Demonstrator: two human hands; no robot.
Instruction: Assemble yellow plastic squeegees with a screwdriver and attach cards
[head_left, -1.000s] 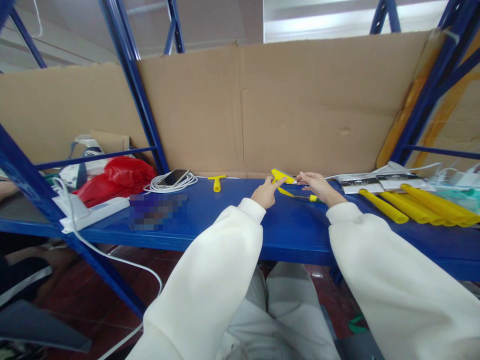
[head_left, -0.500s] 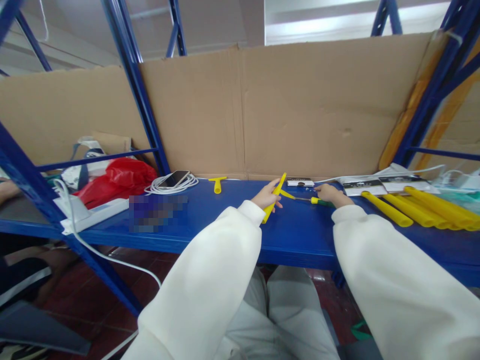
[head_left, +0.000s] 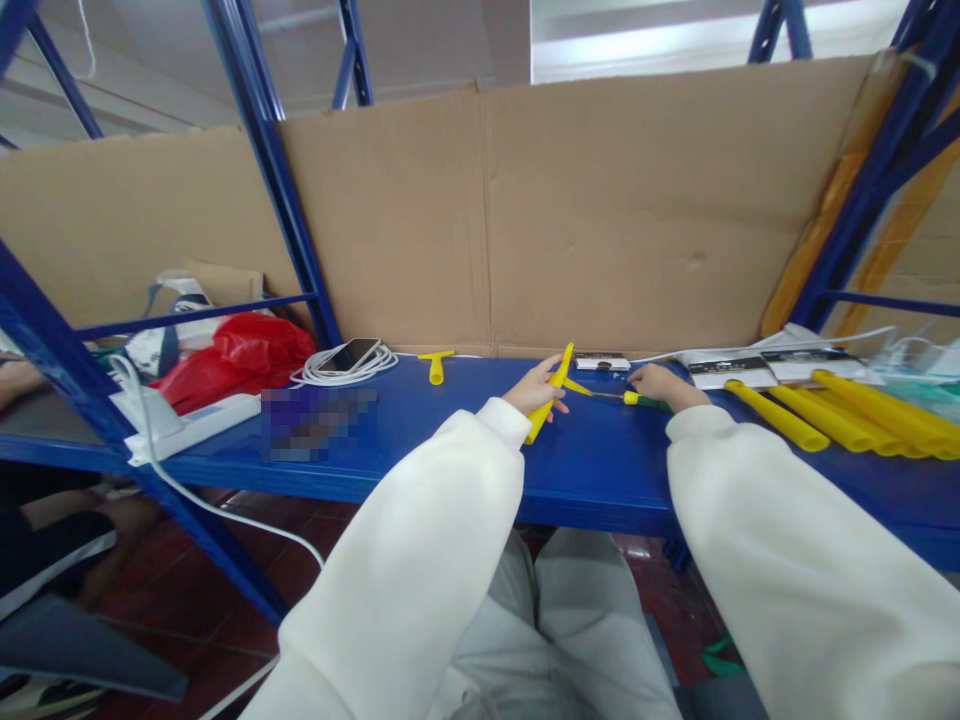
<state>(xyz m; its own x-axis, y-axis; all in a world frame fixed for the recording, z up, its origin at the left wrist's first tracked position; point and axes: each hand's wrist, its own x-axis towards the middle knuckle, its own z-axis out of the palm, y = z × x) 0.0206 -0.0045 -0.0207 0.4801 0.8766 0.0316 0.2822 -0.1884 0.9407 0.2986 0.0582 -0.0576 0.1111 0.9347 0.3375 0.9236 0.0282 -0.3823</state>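
Left grip clasping a yellow piece, right grip beside a screwdriver, its hold unclear

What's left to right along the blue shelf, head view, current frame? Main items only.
Red bag → phone → small yellow T-shaped piece → held yellow piece → yellow-and-green handled tool → yellow tubes. Overlapping items left out.
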